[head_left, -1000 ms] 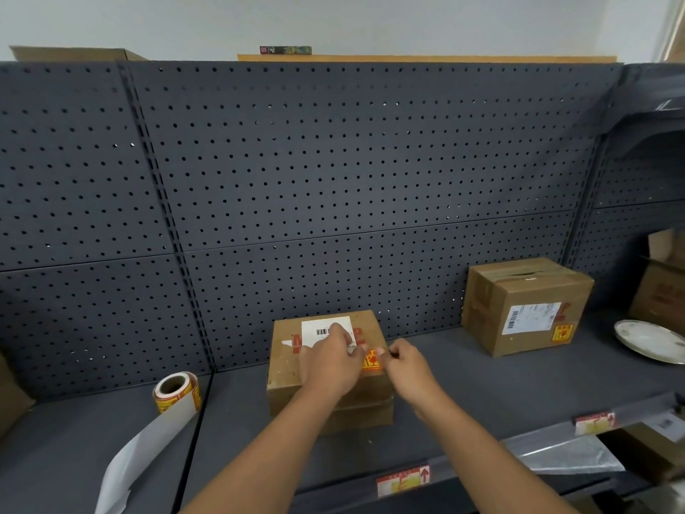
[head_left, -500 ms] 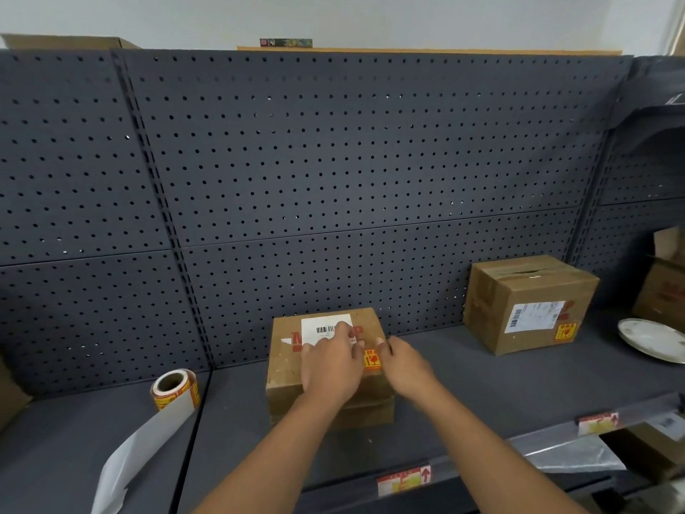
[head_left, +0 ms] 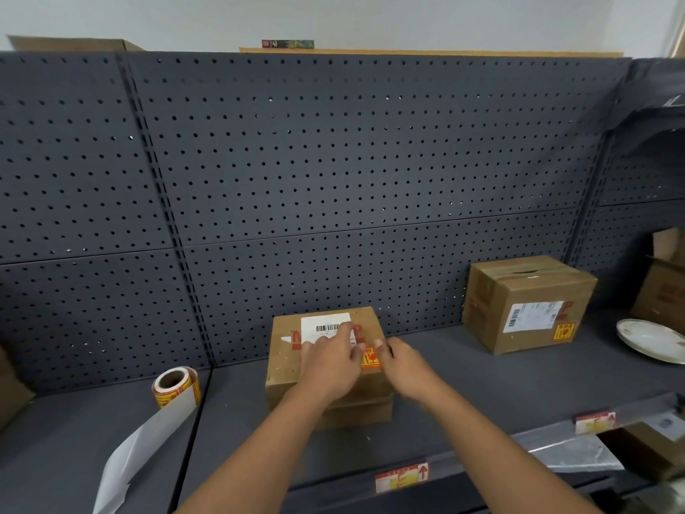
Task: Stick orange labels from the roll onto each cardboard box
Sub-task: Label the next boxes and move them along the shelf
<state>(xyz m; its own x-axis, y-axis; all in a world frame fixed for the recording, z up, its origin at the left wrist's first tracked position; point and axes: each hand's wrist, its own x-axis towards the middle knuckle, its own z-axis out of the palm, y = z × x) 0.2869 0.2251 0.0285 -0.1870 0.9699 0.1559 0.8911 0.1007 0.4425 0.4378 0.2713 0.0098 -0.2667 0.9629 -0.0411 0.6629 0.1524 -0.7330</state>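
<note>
A small cardboard box (head_left: 287, 361) with a white barcode sticker stands mid-shelf. An orange label (head_left: 370, 359) lies on its top near the right edge. My left hand (head_left: 331, 361) rests flat on the box top, fingers spread beside the label. My right hand (head_left: 406, 365) touches the label's right side with its fingertips. A second cardboard box (head_left: 530, 302) at the right carries an orange label (head_left: 563, 332) on its front. The label roll (head_left: 174, 387) sits at the left, its white backing strip (head_left: 137, 450) trailing over the shelf's front.
A dark pegboard wall (head_left: 333, 179) backs the grey shelf (head_left: 463, 383). A white plate (head_left: 648, 339) lies at the far right beside another carton (head_left: 663, 291). Orange labels (head_left: 402, 476) stick to the shelf's front rail. A brown box edge (head_left: 11, 387) shows at far left.
Both hands stay on the small box, shifting slightly over the orange label. The view has tilted a little; nothing else has moved.
</note>
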